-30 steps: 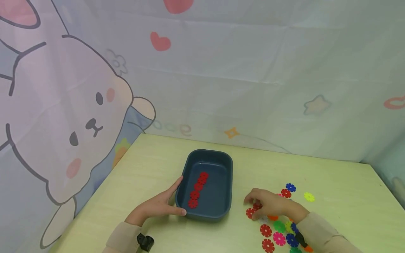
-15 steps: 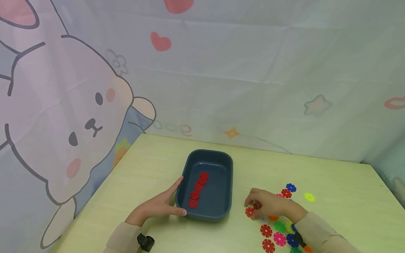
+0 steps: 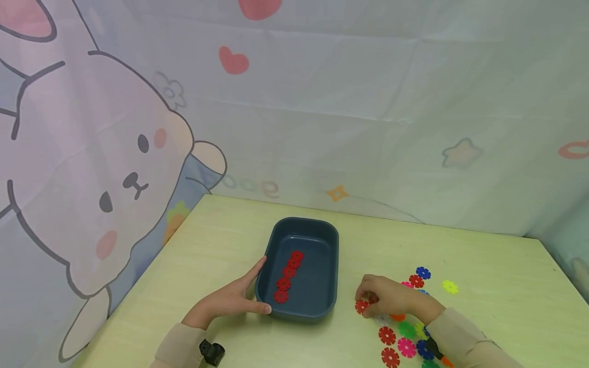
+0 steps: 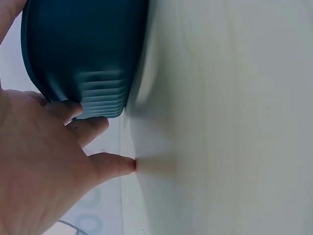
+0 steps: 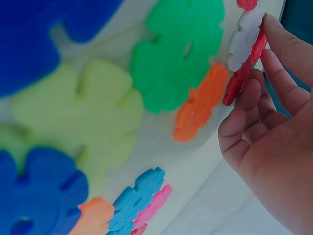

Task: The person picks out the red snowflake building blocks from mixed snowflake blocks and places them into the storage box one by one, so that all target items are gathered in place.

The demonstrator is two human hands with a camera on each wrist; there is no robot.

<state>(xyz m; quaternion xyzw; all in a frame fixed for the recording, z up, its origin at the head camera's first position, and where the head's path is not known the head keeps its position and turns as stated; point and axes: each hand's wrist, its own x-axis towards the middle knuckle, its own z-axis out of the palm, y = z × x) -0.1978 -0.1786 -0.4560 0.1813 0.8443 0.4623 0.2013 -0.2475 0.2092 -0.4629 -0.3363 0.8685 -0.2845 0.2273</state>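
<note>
Two bare hands work at a pale green table [image 3: 483,255] before a cartoon rabbit curtain [image 3: 115,153]. The left hand [image 3: 230,301] lies flat beside a dark blue tray [image 3: 329,240], fingers straight and spread, thumb along the tray's near corner and forefinger up its left wall; in the left wrist view the fingers [image 4: 93,128] touch the tray's ribbed outer wall [image 4: 88,54] while one fingertip presses the tabletop just beside it. Inside the tray, a row of red flower discs [image 3: 287,276] runs in a line from the near end toward the middle.

To the right of the tray, the right hand [image 3: 391,299] rests low on the table with its fingers curled over a red flower disc [image 3: 361,306], which shows at the fingertips on the side nearest the tray. The right wrist view shows that disc [image 5: 244,71] tilted on edge, its rim against the curled fingers [image 5: 288,54], with a white disc [image 5: 244,41] touching it on the far side. Whether the thumb closes on it cannot be seen there.

Loose discs lie scattered close around the hand: a green disc [image 5: 178,54], an orange disc [image 5: 200,105], a yellow-green disc [image 5: 80,115] and blue discs [image 5: 39,191]. Well apart, a yellow disc [image 3: 450,286] sits alone.
</note>
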